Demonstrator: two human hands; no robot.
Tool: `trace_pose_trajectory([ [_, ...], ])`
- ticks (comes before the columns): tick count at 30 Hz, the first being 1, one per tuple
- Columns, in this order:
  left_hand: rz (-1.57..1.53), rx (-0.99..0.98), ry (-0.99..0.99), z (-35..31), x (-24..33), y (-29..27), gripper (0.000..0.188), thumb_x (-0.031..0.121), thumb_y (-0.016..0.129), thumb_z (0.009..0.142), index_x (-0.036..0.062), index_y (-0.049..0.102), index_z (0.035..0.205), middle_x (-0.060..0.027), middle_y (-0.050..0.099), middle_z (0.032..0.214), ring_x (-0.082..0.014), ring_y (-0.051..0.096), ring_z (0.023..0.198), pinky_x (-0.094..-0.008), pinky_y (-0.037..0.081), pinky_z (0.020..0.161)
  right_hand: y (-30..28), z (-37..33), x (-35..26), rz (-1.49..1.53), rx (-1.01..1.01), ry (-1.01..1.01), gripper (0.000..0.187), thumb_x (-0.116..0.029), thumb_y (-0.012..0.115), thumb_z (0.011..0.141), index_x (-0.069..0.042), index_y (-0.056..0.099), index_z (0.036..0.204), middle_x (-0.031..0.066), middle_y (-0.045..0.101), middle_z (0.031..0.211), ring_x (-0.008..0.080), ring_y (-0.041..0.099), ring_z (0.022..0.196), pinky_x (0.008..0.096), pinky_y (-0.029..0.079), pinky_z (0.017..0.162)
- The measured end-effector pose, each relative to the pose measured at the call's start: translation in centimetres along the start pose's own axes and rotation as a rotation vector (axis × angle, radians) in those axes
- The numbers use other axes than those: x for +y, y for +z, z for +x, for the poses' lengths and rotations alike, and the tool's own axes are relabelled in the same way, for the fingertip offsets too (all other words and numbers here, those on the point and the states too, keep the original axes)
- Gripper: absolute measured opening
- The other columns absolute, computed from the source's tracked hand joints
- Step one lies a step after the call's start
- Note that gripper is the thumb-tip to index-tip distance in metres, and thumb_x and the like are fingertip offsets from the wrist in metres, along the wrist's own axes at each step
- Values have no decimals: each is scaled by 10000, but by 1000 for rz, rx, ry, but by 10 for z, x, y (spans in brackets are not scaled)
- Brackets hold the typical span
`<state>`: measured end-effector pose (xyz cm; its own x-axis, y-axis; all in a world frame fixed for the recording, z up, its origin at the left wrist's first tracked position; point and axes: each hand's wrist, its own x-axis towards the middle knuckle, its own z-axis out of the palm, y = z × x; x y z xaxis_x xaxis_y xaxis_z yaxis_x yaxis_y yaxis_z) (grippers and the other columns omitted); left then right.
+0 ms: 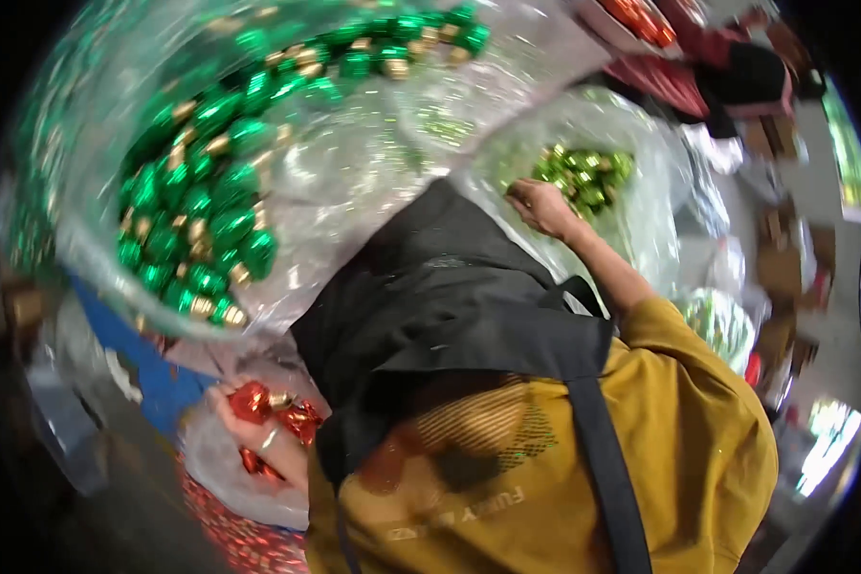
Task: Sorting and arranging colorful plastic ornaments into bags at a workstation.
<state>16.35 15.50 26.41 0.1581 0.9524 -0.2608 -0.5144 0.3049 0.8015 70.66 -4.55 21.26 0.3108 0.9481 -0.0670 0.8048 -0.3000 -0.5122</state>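
At the lower left, my left hand (228, 409) is closed around a shiny red Christmas bauble (250, 402) with a gold cap, over a plastic bag (222, 457) holding more red baubles. My right hand (542, 208) reaches out at the right, its fingers curled together beside a pile of lime-green baubles (588, 177) in a clear plastic bag (646, 225). Whether anything sits between those fingertips cannot be made out. Ahead and to the left, many dark green baubles (201, 206) with gold caps lie along a large clear bag (86, 234).
Red baubles fill a bag (234, 526) at the lower left edge, next to a blue surface (129, 335). At the upper right a person in a dark red sleeve (662, 81) is beside a container of orange-red ornaments (644, 21). Cardboard boxes (780, 258) stand along the right.
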Motion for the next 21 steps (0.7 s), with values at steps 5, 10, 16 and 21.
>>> trace_pose_trajectory([
  [5, 1093, -52, 512, 87, 52, 123, 156, 155, 556, 928, 6, 576, 970, -70, 591, 794, -160, 569, 711, -284, 488, 680, 25, -83, 51, 23, 32, 214, 156, -165, 608, 820, -24, 631, 882, 169, 615, 815, 344, 611, 729, 417, 483, 648],
  [10, 1758, -216, 551, 170, 54, 178, 474, 262, 668, 849, -32, 539, 1198, -189, 626, 1130, -271, 614, 1003, -340, 461, 873, 41, -89, 150, -229, 74, 576, 337, -174, 626, 757, -7, 590, 1047, 196, 617, 1028, 355, 597, 910, 433, 483, 780],
  [16, 2401, -297, 340, 191, 18, 237, 510, 462, 647, 792, -19, 560, 937, -260, 632, 899, -412, 614, 852, -502, 477, 736, 49, -49, 213, -364, -141, 644, 672, -114, 652, 686, -79, 408, 1311, 221, 436, 1266, 394, 472, 1138, 450, 429, 937],
  [21, 2386, -271, 173, 180, -7, 252, 437, 379, 652, 797, 22, 535, 1020, -208, 640, 895, -378, 611, 920, -477, 474, 806, 82, -44, 249, -481, -266, 687, 693, -185, 678, 729, -97, 365, 1341, 263, 273, 1405, 385, 535, 1067, 457, 475, 874],
])
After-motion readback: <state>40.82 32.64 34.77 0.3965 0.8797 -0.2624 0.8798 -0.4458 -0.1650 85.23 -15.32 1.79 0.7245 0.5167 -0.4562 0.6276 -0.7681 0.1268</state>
